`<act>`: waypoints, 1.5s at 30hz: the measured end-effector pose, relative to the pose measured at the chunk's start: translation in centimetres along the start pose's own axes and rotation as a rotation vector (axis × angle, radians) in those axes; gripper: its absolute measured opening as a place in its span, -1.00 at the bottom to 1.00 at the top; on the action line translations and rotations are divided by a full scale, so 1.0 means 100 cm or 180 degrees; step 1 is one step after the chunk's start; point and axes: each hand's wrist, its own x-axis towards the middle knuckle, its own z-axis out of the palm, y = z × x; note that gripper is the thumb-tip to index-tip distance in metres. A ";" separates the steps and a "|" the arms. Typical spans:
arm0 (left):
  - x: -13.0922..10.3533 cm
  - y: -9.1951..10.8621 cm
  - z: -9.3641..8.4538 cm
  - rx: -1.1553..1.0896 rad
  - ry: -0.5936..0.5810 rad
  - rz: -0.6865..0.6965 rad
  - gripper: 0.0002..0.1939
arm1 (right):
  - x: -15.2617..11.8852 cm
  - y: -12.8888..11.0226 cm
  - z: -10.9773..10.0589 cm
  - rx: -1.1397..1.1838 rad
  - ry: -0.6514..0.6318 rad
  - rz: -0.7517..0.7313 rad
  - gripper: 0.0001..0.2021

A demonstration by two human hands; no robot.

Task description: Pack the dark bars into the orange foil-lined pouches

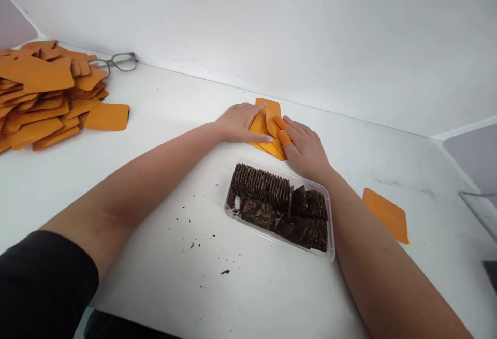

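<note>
Working at one orange packet [261, 124], both hands meet on the white table [174, 287], just beyond a clear box [332, 246]. The left hand [237, 123] is spread, thumb well apart from the fingers, with the packet between their tips. The right hand [306, 146] comes from the other side, two fingers in orange caps [285, 138] against the packet; whether they pinch it or only press, I cannot tell. A flap stands raised between the hands, so this packet looks unfinished, and its inside is hidden.

The box is well stocked with dark squares [264, 186]: a tight upright row along the far side, looser, slumped ones at the right and near side, and a small gap at the left end. Judging by that, plenty remains there. Crumbs [225, 271] dot the table near it.

At the far left lies a large heap [42, 96] of orange packets, touching a pair of glasses [124, 62]. Whether those are done or waiting is not shown. A single orange piece [386, 216] lies apart, beside the right forearm, seemingly still to be handled.
</note>
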 end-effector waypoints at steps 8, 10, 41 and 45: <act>0.000 0.000 0.002 -0.0491 -0.0038 -0.0055 0.23 | -0.003 0.000 -0.004 0.0537 -0.0055 0.0100 -0.09; 0.000 -0.002 0.002 -0.0738 -0.0074 -0.0060 0.25 | -0.004 0.000 -0.005 0.0691 -0.0077 0.0064 -0.10; -0.027 0.058 0.006 -0.0902 0.0272 0.1520 -0.66 | -0.016 -0.018 -0.005 0.0494 0.0555 0.0389 -0.30; -0.020 0.037 0.009 -0.1004 0.0431 0.1308 -0.59 | -0.014 -0.023 -0.006 0.0219 0.0067 0.0318 -0.68</act>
